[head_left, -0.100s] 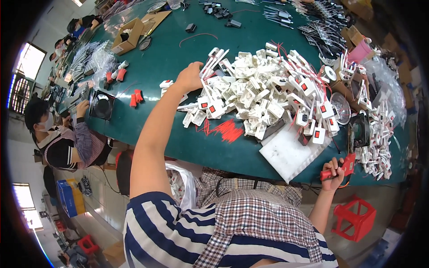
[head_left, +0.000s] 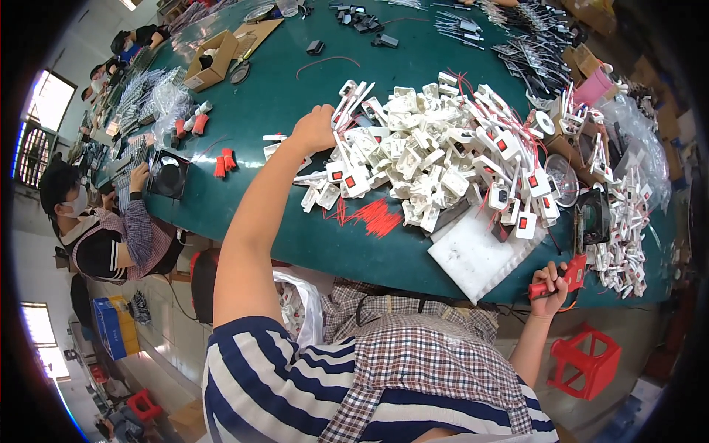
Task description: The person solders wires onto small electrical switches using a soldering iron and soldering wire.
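Observation:
My left hand [head_left: 313,131] reaches over the table to the left edge of a large heap of white plastic housings [head_left: 421,140], several with red rocker switches. Its fingers curl around a white plastic part [head_left: 349,103] at the heap's edge; their tips are partly hidden. Low at the right, my right hand [head_left: 549,290] is wrapped around the grip of a red gun-shaped tool [head_left: 574,273] with an orange cable. That tool points up and away beside a small black fan [head_left: 593,215].
A white foam sheet [head_left: 480,258] and cut red wires [head_left: 375,216] lie before the heap. More white switch parts [head_left: 624,251] pile up at the right. Red-capped pieces [head_left: 224,162] and a cardboard box [head_left: 210,65] are to the left. A masked co-worker [head_left: 96,214] sits at the left.
The white part beside my left hand has shifted slightly, and a small white housing now shows above the fingers. My right hand and its tool stay almost still.

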Available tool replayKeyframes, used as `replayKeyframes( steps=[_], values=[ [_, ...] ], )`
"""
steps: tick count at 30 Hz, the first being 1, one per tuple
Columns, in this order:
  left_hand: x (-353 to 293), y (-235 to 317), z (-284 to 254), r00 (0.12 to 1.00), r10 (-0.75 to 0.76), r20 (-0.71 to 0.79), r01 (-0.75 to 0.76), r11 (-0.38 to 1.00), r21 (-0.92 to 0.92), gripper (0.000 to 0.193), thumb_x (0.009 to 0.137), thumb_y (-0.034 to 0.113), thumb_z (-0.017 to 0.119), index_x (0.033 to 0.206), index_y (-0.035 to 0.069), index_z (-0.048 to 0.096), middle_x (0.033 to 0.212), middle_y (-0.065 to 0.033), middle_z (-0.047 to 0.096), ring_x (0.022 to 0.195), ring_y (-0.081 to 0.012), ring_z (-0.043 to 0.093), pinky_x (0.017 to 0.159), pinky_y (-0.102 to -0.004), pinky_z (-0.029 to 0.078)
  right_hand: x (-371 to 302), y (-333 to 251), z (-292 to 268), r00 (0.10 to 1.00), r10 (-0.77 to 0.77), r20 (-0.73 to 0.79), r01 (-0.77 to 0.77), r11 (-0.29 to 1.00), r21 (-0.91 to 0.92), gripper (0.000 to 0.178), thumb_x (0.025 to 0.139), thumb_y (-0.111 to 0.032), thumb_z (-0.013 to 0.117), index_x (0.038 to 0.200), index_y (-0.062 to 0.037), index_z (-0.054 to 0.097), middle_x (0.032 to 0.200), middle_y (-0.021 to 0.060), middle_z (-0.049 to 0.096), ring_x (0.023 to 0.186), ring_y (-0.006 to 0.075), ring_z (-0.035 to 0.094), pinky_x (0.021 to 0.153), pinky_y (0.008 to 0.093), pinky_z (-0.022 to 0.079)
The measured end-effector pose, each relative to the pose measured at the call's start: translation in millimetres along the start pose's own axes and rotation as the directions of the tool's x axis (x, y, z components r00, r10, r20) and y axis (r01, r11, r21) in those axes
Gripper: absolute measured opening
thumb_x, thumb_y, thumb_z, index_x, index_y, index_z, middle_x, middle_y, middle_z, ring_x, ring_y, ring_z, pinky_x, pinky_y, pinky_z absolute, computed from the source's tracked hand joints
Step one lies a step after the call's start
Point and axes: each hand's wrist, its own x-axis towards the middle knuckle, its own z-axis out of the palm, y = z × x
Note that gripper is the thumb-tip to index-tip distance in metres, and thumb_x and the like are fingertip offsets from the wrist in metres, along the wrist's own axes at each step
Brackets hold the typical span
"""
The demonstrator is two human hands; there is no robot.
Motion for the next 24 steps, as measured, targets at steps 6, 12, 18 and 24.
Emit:
replayKeyframes(
  steps=[6,12,18,24],
  values=[
    [1,12,-5,1.000,-0.009,0.020,0.007,0.994,0.105,0.063,0.067,0.038,0.077,0.108,0.002,0.046,0.093,-0.0221,0.064,0.088,-0.0404,0.063,0.076,-0.0468,0.050,0,0,1,1.000,-0.006,-0.009,0.006,1.000,-0.015,0.029,0.081,0.003,0.056,0.109,-0.0059,0.051,0.079,0.0031,0.041,0.062,0.0089,0.044,0.085,0.0308,0.045],
    [3,9,-1,0.981,0.186,0.052,-0.193,0.958,0.214,0.032,0.074,0.013,0.062,0.098,0.000,0.046,0.081,-0.0229,0.065,0.078,-0.0421,0.064,0.070,-0.0506,0.049,0,0,1,1.000,-0.003,-0.012,0.003,1.000,-0.015,0.029,0.081,0.002,0.055,0.109,-0.0065,0.051,0.079,0.0031,0.042,0.062,0.0088,0.044,0.085,0.0303,0.044],
    [2,6,-4,0.971,0.240,0.023,-0.237,0.932,0.274,0.032,0.077,0.017,0.063,0.097,0.001,0.045,0.080,-0.0229,0.065,0.077,-0.0412,0.064,0.068,-0.0501,0.050,0,0,1,1.000,0.007,-0.008,-0.007,1.000,0.001,0.030,0.082,0.002,0.055,0.110,-0.0065,0.052,0.080,0.0033,0.042,0.062,0.0089,0.045,0.085,0.0305,0.044],
    [8,14,-49,0.976,0.217,-0.007,-0.205,0.930,0.305,0.041,0.080,0.027,0.066,0.103,0.005,0.041,0.080,-0.0194,0.066,0.075,-0.0401,0.065,0.065,-0.0495,0.051,-1,0,1,1.000,0.003,-0.022,-0.003,1.000,0.011,0.030,0.082,0.002,0.054,0.110,-0.0064,0.052,0.080,0.0033,0.042,0.061,0.0087,0.045,0.084,0.0308,0.044]
  ],
)
